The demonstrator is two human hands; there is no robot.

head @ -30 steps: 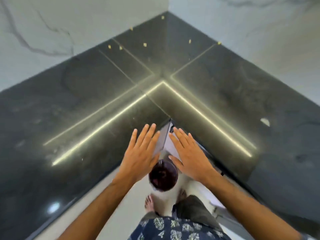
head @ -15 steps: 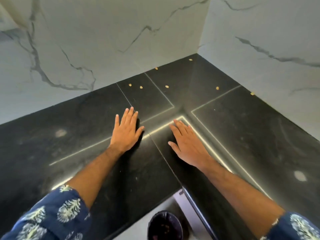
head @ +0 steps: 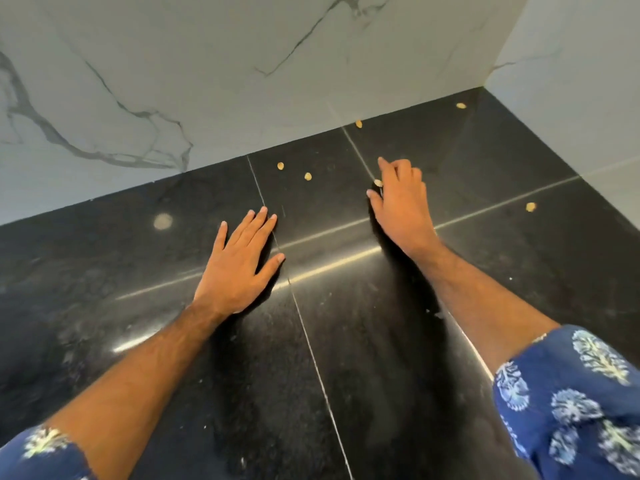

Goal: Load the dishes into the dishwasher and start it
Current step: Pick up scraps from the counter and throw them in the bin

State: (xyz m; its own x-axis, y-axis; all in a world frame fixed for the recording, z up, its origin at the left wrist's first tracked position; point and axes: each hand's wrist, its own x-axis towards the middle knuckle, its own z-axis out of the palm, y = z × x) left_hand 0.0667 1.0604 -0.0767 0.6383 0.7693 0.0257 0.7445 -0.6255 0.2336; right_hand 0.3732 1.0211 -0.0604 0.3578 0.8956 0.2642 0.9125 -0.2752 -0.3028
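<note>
Fingers (head: 398, 169) of the right hand (head: 401, 202) are curling down w/ thumb and forefinger closing on a small tan seed (head: 378, 182) near the back edge of the black countertop (head: 173, 306); whether the pinch is actually holding it, can't tell. Left hand (head: 239, 261) is lying flat, fingers straight and slightly spread, palm pressing on the countertop nearer the front, well apart from the right.

More seeds are lying loose: two (head: 280, 165) (head: 308, 176) just left of the right hand, one (head: 358, 124) against the marble backsplash (head: 173, 81), one (head: 461, 105) toward the back right corner, one (head: 530, 206) out toward the right edge.

Dishes and dishwasher aren't showing anywhere in view, so can't say where they are; this is looking like counter tidying, not loading proper.

Handling, as a judgement: seeds are looking v. light, hard, flat and prob. slippery on polished stone, so they're likely skating away under a fingertip. Best hold is a fingertip pinch across the narrow edges, or sweeping them tog. toward the front edge into the flat left palm. Nothing fragile here; main risk is flicking one off the counter.
</note>
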